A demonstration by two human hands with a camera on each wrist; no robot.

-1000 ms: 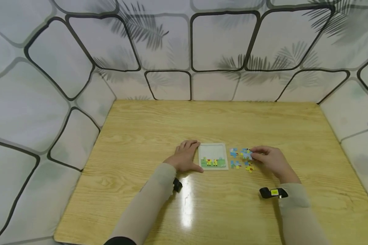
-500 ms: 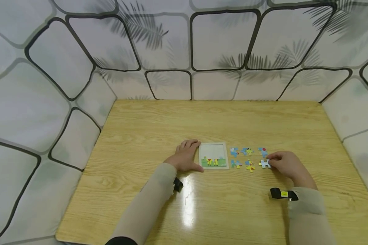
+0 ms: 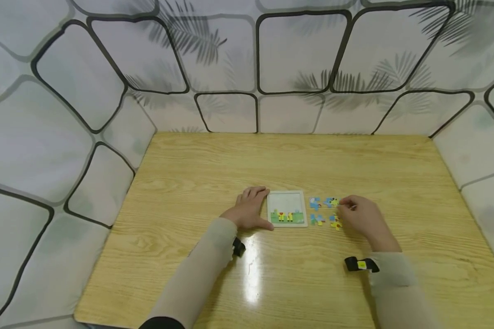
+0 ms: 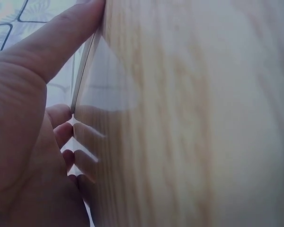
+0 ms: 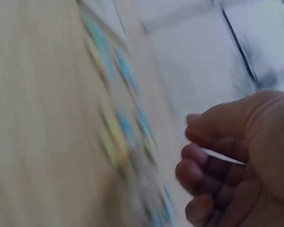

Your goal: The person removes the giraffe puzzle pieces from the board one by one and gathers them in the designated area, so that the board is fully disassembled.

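Note:
In the head view, my left hand (image 3: 250, 210) lies spread at the left side of a white puzzle frame (image 3: 306, 210), index finger and thumb at its edge. A green strip with yellow figures fills the frame's bottom. In the left wrist view the thumb and fingertips (image 4: 62, 113) rest along that edge. My right hand (image 3: 362, 217) hovers over the right end of the loose jigsaw pieces (image 3: 314, 204). Its fingers (image 5: 191, 175) are loosely curled, thumb apart from them, with no piece visible between them. Blurred pieces (image 5: 116, 137) lie below it; the hand hides some in the head view.
Several loose jigsaw pieces, including a yellow and red one (image 3: 335, 223), lie in two rows right of the frame. The wooden table (image 3: 304, 274) meets patterned fabric walls (image 3: 288, 114) at the back and sides.
My right hand went from the middle pieces to a pale piece at the right end, touched it, then moved back left and slightly away from me. My left hand stayed put.

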